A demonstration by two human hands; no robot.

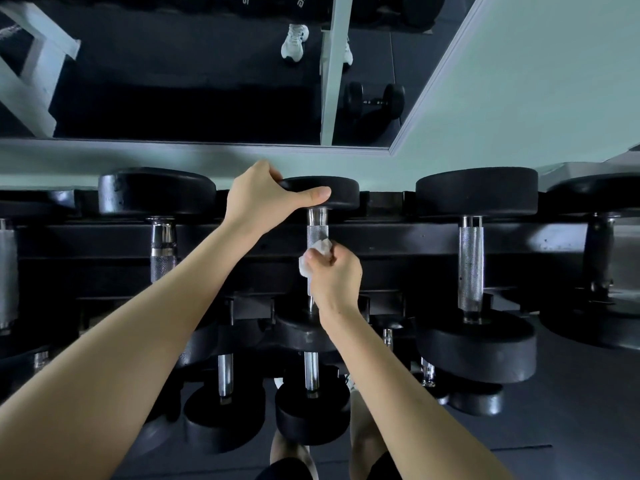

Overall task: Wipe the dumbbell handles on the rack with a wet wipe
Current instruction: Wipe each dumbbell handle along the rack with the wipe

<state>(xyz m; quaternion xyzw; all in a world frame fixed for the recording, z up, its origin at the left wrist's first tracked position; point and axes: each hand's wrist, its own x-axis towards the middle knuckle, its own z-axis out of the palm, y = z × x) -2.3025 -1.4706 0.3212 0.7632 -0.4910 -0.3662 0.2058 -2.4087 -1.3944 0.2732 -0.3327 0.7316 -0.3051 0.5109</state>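
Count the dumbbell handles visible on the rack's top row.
5: far-left handle, cut off by the frame; left-of-centre handle; centre handle under the wipe; right-of-centre handle; dark far-right handle. More may lie outside view.

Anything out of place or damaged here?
Rack looks fine: dumbbells sit straight, left hand grips the middle dumbbell, right hand holds the wet wipe on its handle. Only oddity: a small dumbbell lying on the floor in the mirror.

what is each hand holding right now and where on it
The left hand grips the rim of the middle dumbbell's far head; the right hand pinches a bunched wet wipe against its handle.
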